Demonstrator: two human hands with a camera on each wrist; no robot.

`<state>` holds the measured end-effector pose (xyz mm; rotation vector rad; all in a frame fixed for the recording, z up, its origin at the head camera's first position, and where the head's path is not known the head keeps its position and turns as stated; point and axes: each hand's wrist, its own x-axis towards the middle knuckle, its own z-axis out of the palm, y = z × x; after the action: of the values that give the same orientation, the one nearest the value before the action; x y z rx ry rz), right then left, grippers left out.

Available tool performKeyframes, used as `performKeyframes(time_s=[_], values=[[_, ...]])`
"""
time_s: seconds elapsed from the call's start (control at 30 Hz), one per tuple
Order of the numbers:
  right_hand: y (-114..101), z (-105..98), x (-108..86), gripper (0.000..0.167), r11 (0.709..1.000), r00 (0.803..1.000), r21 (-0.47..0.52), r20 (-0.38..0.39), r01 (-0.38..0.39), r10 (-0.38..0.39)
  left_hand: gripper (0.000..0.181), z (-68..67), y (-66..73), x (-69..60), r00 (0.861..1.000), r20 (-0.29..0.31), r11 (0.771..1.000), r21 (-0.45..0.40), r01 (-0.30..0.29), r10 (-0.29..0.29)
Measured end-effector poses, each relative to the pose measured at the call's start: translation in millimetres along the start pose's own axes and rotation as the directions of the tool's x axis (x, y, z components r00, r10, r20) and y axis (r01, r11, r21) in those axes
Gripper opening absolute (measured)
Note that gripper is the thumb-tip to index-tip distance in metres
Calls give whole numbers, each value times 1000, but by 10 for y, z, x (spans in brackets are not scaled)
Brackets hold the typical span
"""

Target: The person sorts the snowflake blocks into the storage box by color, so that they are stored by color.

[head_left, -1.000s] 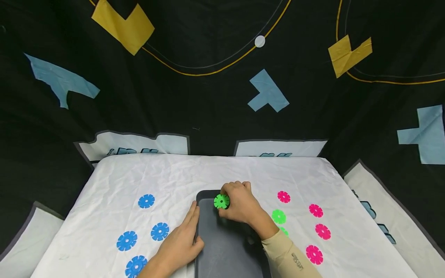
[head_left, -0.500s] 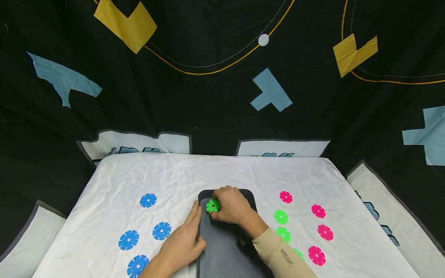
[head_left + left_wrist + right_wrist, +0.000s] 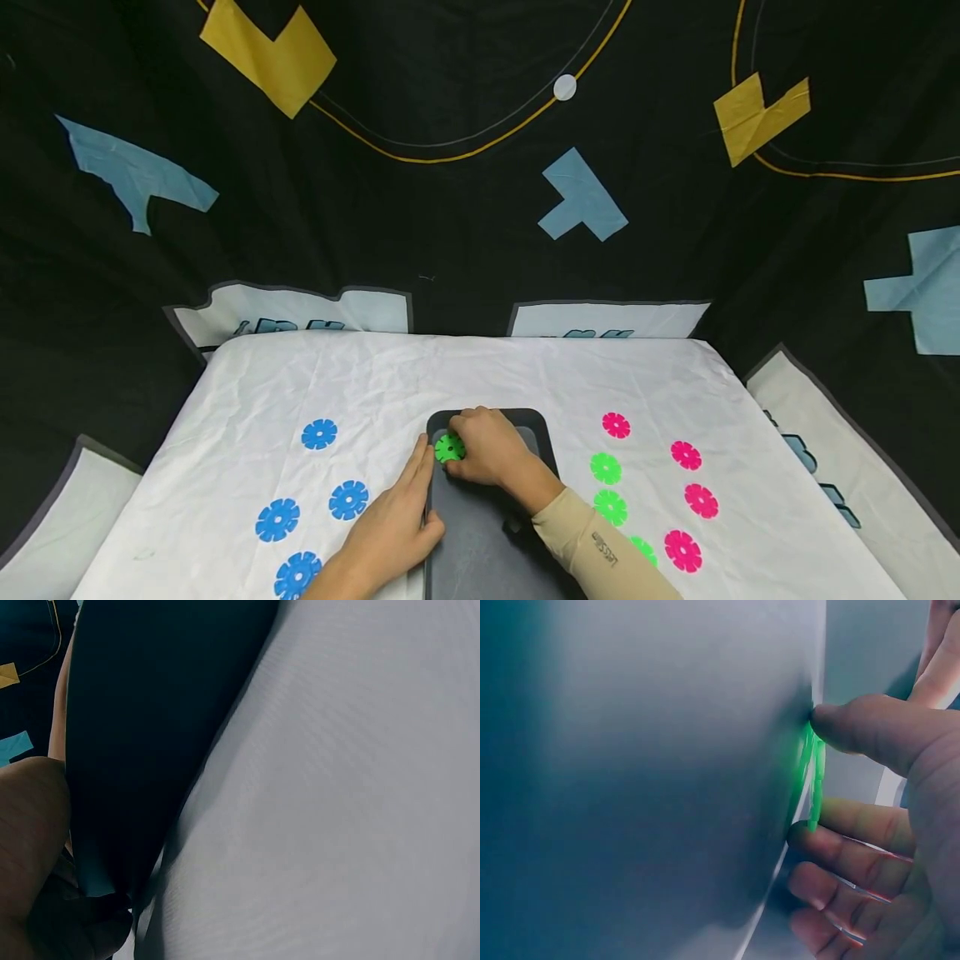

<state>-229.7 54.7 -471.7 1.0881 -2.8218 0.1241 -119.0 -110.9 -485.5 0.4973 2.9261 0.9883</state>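
Observation:
A green plastic disc with a notched rim [image 3: 449,448] is in the far left corner of the dark grey tray [image 3: 480,542]. My right hand [image 3: 491,454] pinches it by the edge. The right wrist view shows the green disc [image 3: 817,776] edge-on, between thumb and fingers of my right hand [image 3: 889,840], close against the tray's surface. My left hand [image 3: 393,529] lies along the tray's left side, fingers straight against its rim and thumb spread. In the left wrist view, part of my left hand [image 3: 34,840] is beside the dark tray wall [image 3: 150,712].
Several blue notched discs [image 3: 348,500] lie on the white cloth [image 3: 390,375] left of the tray. To the right lie green discs [image 3: 606,468], one partly behind my sleeve [image 3: 592,533], and several pink discs [image 3: 701,501]. A dark curtain [image 3: 450,233] hangs behind the table.
My right hand has moved left across the tray's far end with the green disc, into the far left corner. The left hand keeps its place at the tray's side.

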Motion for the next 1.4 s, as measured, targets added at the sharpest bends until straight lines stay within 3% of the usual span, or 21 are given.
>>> performKeyframes(time_s=[0.23, 0.47, 0.8, 1.0, 1.17, 1.4], values=[[17, -43, -63, 39, 1000, 1000, 9, -2, 1, -1, 84, 20, 0, -5, 1000, -15, 1000, 25, -10, 10], [117, -194, -188, 42, 999, 997, 33, -79, -13, 15, 84, 3, 1, -5, 999, -28, 999, 37, 17, -16], [286, -441, -481, 37, 987, 983, 149, -158, -64, 88, 85, 0, 15, 0, 999, -38, 998, 49, 27, -26], [432, -516, -717, 31, 968, 962, 210, -206, -136, 179, 85, 23, 28, 1, 999, -42, 999, 46, 22, -21], [567, -537, -935, 29, 931, 933, 289, -212, -223, 290, 85, 24, 36, -6, 999, -43, 998, 51, 26, -24], [801, -415, -1231, 28, 893, 896, 316, -204, -321, 394, 86, 22, 43, -6, 999, -33, 999, 41, 34, -33]])
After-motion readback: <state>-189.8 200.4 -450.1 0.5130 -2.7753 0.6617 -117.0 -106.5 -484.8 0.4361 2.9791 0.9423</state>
